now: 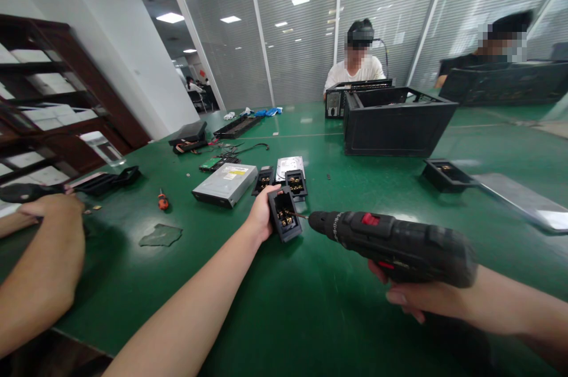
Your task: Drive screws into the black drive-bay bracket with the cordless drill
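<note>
My left hand [261, 215] grips a small black open box [290, 235] and tilts it up off the table. Several brass-coloured pieces show inside it. Wrapped round the handle of a black cordless drill [399, 244] with red switches, my right hand [417, 297] holds it level from the right. The drill's thin bit [296, 215] reaches into the box's opening; whether its tip touches a piece, I cannot tell. Just behind the box lie two similar black boxes [296, 184] and a silver hard drive [289, 165]. A grey optical drive [225, 184] is to their left.
On the green table [248, 318] are an orange screwdriver [163, 200], a thin dark shard [160, 235], a circuit board [212, 163] and cables. Black computer cases [394, 128] stand behind. A neighbour's arm [48, 270] holds another drill at left; two people sit opposite.
</note>
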`<state>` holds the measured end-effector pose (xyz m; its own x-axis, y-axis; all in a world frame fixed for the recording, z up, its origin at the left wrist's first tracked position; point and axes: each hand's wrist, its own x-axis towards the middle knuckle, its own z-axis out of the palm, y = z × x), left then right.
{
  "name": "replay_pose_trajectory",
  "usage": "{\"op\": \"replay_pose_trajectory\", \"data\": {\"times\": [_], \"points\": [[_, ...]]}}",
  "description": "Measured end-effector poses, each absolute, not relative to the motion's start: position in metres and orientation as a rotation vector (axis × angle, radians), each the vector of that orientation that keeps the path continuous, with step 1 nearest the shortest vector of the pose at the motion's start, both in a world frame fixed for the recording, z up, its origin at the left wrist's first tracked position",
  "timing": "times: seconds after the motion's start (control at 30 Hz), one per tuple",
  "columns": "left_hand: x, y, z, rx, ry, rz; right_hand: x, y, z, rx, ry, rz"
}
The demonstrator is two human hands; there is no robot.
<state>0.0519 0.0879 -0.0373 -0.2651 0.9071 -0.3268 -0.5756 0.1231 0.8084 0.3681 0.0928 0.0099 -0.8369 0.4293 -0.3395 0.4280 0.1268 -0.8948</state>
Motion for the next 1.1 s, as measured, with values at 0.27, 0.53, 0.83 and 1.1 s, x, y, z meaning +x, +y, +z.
{"op": "replay_pose_trajectory", "data": {"times": [0.27,0.53,0.83,1.1], "points": [[0.0513,0.088,-0.0372,0.405,1.123,1.49,0.3671,0.0927,0.0095,-0.898,-2.311,1.88],[0.0529,0.0875,-0.0356,0.415,1.109,1.487,0.367,0.0908,0.0122,-0.852,-2.313,1.88],[0.0532,0.0881,-0.0359,0.395,1.122,1.496,0.3661,0.0921,0.0129,-0.862,-2.34,1.865],[0.0524,0.0887,-0.0372,0.399,1.101,1.502,0.3655,0.0924,0.0091,-0.867,-2.273,1.892]]}}
